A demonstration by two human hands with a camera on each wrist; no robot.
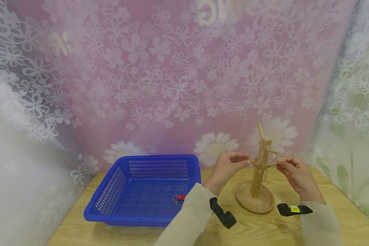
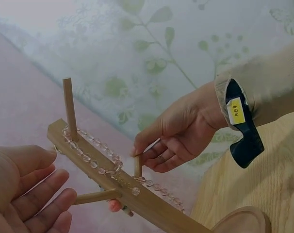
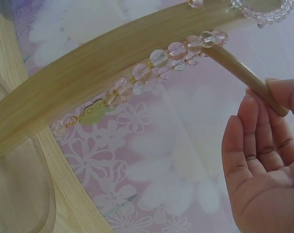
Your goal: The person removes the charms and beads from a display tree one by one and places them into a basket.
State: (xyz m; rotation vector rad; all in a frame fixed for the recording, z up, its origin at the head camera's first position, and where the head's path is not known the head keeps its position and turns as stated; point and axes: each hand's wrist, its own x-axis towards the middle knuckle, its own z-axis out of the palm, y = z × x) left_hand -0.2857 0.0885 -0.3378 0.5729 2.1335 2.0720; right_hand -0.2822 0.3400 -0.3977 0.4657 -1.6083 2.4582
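A wooden peg stand [image 1: 259,174] has an upright post with pegs and a round base. Pink, clear-beaded bracelets [image 3: 159,58] hang from its pegs, one with a pale green charm [image 3: 92,112]. My right hand [image 1: 298,174] pinches the tip of a right-hand peg [image 3: 246,77] between thumb and fingers; a bracelet loops that peg near the post. My left hand [image 2: 28,189] is at the post's left side, fingers loosely extended close to the tip of the left peg [image 2: 96,196]. A small red-and-green item [image 2: 119,206] shows partly behind the post.
On the left of the wooden table [image 1: 227,235] stands a blue plastic basket [image 1: 141,220] with slotted walls. Inside it lies a red keychain [image 1: 180,197] with a metal ring, partly covered by my left sleeve. Flowered curtains [image 1: 172,85] hang behind and on both sides.
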